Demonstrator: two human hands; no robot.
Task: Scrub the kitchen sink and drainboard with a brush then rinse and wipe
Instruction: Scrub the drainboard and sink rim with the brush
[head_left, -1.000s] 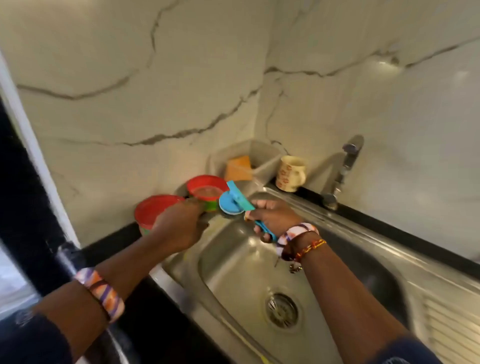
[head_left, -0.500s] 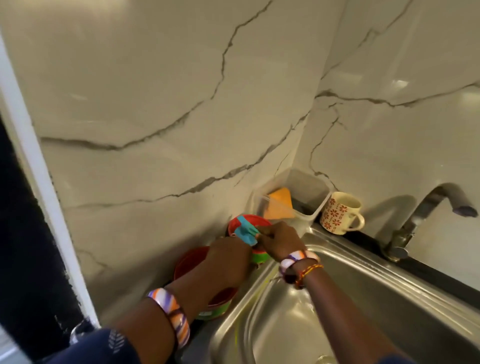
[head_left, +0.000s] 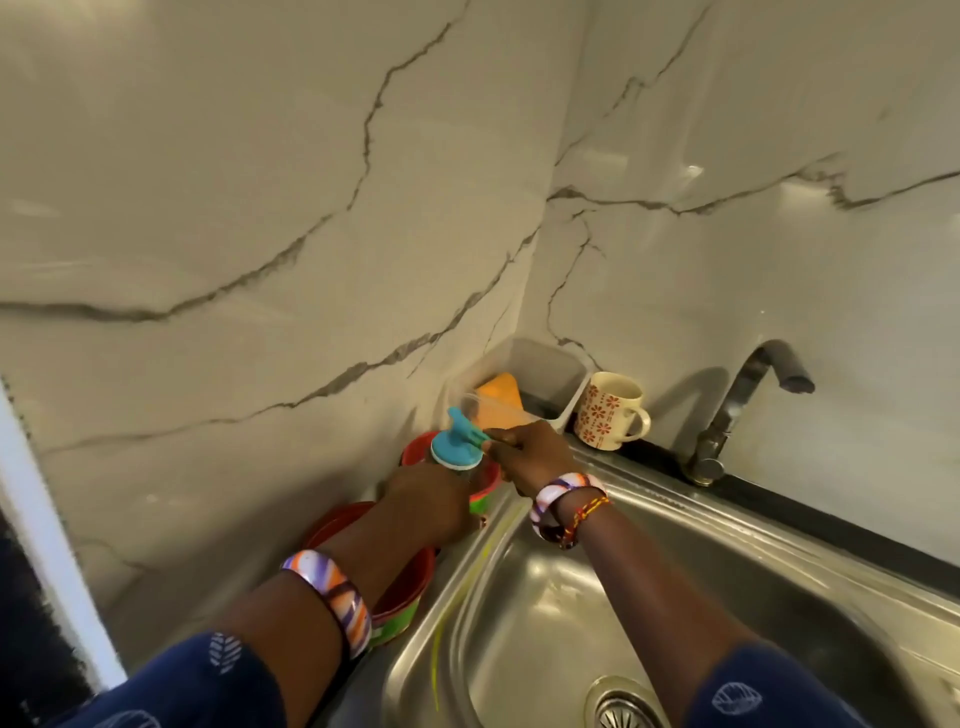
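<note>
Brush (head_left: 457, 444): round blue head, bristles down.

Warm dim light, glare on marble wall (head_left: 691, 171) (edges bowed, softly blurred).

The left hand (head_left: 434, 501) covers the front of the upper red tub (head_left: 415, 451), & its fingers can't be seen. The left forearm hides most of the lower red tub (head_left: 410, 587). The brush (head_left: 457, 447) handle vanishes inside the right hand (head_left: 527, 457). The drain (head_left: 621, 709) & the sink (head_left: 675, 545) are cut off by the bottom edge. The clear container (head_left: 550, 364) shows only 1 orange corner of its contents.
</note>
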